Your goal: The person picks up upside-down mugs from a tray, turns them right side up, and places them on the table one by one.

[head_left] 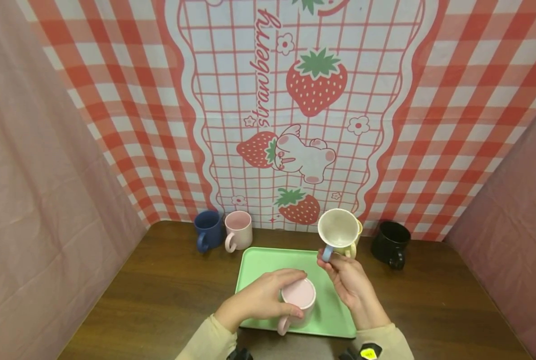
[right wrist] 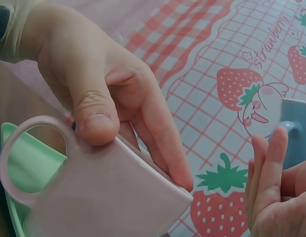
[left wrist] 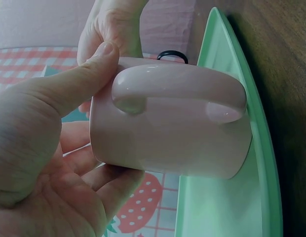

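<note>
A pale pink mug point(head_left: 298, 294) is upside down over the near part of the green tray point(head_left: 268, 257), its base facing up and its handle toward the person. My left hand point(head_left: 262, 296) grips it around the base end, thumb on the near side and fingers on the far side. In the left wrist view the mug's rim end is right at the tray. My right hand point(head_left: 351, 281) pinches the handle of a light blue mug point(right wrist: 297, 133), raised above the tray's far right corner. Its cream inside faces the head camera.
Along the back of the brown table point(head_left: 128, 285) stand a dark blue mug point(head_left: 208, 229) and another pink mug point(head_left: 241, 234) at left. A yellow mug point(head_left: 353, 250) is partly hidden behind the raised mug, and a black mug point(head_left: 390, 241) stands at right. A strawberry-print cloth point(head_left: 376, 165) hangs behind.
</note>
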### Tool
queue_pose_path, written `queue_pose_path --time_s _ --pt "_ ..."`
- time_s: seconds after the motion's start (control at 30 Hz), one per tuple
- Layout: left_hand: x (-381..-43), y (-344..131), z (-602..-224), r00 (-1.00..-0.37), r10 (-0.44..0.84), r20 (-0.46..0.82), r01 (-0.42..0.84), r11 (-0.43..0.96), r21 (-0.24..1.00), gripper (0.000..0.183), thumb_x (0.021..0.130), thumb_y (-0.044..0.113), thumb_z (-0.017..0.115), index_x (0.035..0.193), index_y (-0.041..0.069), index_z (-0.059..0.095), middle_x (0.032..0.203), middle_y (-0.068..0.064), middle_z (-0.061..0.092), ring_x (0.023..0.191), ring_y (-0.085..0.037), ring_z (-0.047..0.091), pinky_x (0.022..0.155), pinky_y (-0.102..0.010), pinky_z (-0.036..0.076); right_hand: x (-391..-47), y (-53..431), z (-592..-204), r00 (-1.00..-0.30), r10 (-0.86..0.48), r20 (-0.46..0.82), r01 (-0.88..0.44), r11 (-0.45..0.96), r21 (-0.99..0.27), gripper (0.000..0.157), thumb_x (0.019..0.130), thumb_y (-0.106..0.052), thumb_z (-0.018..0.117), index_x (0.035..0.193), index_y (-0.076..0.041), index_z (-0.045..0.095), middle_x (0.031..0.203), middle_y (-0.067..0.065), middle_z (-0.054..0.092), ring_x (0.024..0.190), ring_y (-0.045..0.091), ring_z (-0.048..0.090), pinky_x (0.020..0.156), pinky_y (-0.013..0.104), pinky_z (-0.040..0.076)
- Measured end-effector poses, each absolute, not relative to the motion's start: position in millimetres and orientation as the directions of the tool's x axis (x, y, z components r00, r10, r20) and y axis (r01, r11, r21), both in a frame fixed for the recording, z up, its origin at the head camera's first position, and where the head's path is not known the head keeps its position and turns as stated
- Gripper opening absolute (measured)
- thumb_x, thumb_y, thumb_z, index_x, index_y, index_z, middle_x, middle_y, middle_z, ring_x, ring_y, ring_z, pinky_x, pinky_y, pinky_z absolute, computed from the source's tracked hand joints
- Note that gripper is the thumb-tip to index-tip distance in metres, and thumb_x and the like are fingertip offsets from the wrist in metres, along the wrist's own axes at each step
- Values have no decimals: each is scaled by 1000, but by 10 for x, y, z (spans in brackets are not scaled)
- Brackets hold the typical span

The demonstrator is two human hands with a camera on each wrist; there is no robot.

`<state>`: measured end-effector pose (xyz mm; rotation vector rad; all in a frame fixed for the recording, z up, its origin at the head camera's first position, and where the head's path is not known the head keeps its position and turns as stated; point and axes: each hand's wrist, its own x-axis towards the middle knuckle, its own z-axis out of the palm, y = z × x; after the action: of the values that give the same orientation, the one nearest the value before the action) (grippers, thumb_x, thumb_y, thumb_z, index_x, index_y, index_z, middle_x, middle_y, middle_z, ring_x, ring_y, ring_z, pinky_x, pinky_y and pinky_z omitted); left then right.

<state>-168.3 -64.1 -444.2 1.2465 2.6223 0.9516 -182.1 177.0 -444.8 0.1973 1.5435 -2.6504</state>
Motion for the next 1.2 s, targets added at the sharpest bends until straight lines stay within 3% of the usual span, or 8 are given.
queue_pose_path --time_s 0.33,0.53,0.8,0.93,1.2 --pt "-1688 -659 -4444 -652 730 205 693 465 551 77 92 35 91 154 4 59 154 -12 64 144 -22 58 122 -34 45 -1815 1762 -4433 -986 25 -163 122 -558 -821 33 112 7 45 97 -5 72 92 4 78 78 4 72 74 9 57" --pt "-1696 -679 -4425 -662 709 243 702 473 532 67 98 37 83 151 1 62 148 -13 68 140 -23 62 119 -36 48 -1810 1762 -4441 -986 34 -161 115 -554 -824 33 112 5 45 97 -5 73 92 3 77 80 4 73 75 8 57" --pt "-1684 -624 -4379 -802 476 361 572 436 695 39 105 23 74 136 0 72 130 -15 77 113 -29 76 98 -38 63 -1779 1681 -4456 -985 60 -163 112 -495 -862 27 110 7 47 104 -1 72 93 2 77 85 5 73 80 11 58" --pt "-1655 -551 -4369 -823 346 451 559 351 751 30 104 12 71 130 -3 73 119 -17 79 102 -27 79 91 -40 65 -1764 1619 -4467 -982 85 -168 111 -460 -881 23 109 8 49 108 6 71 93 3 77 85 7 74 81 14 60" --pt "-1617 -446 -4376 -840 205 502 541 252 803 28 102 8 74 128 -2 74 115 -11 80 95 -21 78 85 -31 65 -1713 1451 -4483 -987 70 -142 104 -388 -916 21 108 7 55 122 19 65 96 7 76 85 8 74 81 17 61"
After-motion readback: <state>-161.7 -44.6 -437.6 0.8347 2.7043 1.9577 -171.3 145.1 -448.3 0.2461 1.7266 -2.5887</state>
